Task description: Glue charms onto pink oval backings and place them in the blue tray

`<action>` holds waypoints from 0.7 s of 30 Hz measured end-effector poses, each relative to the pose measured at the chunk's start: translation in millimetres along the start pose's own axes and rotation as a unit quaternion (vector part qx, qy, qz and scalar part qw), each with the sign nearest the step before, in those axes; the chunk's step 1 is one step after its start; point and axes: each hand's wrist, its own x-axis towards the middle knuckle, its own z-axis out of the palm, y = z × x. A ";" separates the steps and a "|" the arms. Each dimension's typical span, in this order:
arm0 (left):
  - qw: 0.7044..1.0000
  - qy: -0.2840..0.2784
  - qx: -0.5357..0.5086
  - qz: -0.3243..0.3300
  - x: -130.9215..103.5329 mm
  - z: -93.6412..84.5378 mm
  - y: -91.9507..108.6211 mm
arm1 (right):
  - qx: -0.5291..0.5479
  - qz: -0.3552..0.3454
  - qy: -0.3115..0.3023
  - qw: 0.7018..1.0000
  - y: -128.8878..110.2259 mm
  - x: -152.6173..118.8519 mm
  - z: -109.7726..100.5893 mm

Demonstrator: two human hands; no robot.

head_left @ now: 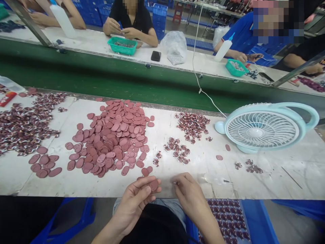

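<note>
The left hand (137,200) is holding a flat oval piece of reddish-brown rubbery material (153,185) at the near edge of the white work table (279,183), with the fingers curled and the thumb and fingertips pinching the piece from its sides. The right hand (189,193) is pinching something very small between thumb and forefinger just beside that piece (it is too small to say what it is, maybe one of the little printed bits). Judging from how things are lying, only a small part of the work seems finished: a large heap of the same reddish-brown ovals (114,139) is waiting in the middle of the table, and a small separate group of ovals (44,164) is lying to the left of it. Small clusters of tiny dark red-and-white printed pieces (193,125) are lying to the right of the heap, and a wider spread of them (25,125) is covering the left end. A pale blue plastic table fan (264,128) is standing at the right, well apart from the hands, and its white cable (195,67) is hanging down from above. Beyond the green conveyor belt (101,78), other persons are sitting with green plastic trays (122,45). Nothing is blocking the hands.
</note>
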 end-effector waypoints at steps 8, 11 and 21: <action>0.994 -0.082 0.071 0.024 4.6 -1.4 -16.9 | 0.383 0.126 0.007 0.915 -37.5 -33.1 -9.8; 0.991 -0.105 0.076 0.042 4.1 -1.6 -22.3 | 0.417 0.143 -0.001 0.897 -48.3 -32.2 -5.4; 0.992 -0.112 0.050 0.028 3.2 5.7 -24.0 | 0.388 0.099 -0.017 0.916 -46.9 -29.3 -3.1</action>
